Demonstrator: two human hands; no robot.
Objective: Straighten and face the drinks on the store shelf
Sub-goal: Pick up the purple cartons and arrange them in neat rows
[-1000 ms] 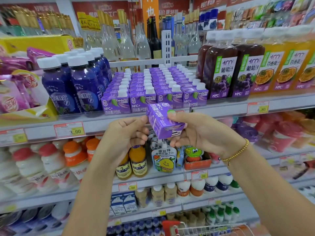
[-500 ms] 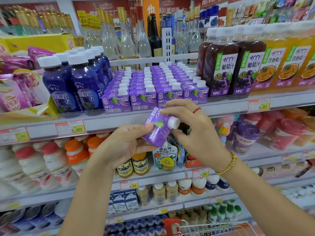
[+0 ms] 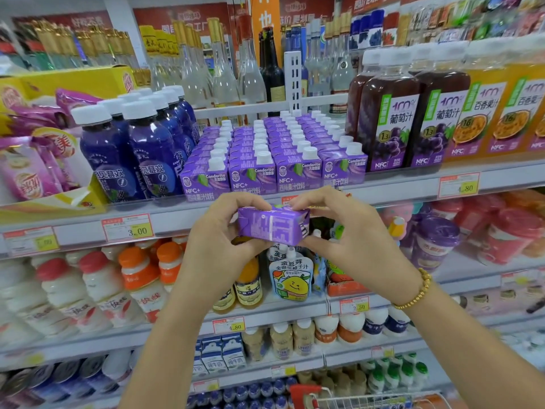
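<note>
A small purple juice carton [image 3: 269, 226] lies on its side in front of the shelf edge, below the stocked rows. My left hand [image 3: 218, 231] grips its left end with curled fingers and thumb. My right hand [image 3: 351, 231] pinches its right end, fingers over the top and thumb underneath. The carton's cap is hidden. On the shelf [image 3: 398, 184] just above stand several rows of matching purple cartons [image 3: 274, 160] with white caps, fronts facing out.
Blue bottles [image 3: 132, 154] stand left of the cartons, dark grape juice bottles [image 3: 392, 119] and orange juice bottles [image 3: 501, 113] to the right. Lower shelves hold yogurt drinks [image 3: 94, 287] and pouches [image 3: 290, 276]. A red cart handle [image 3: 306, 392] shows at the bottom.
The carton has been turned from tilted with its cap showing at upper right to lying level on its side. Both hands shifted their hold to its two ends and rose slightly.
</note>
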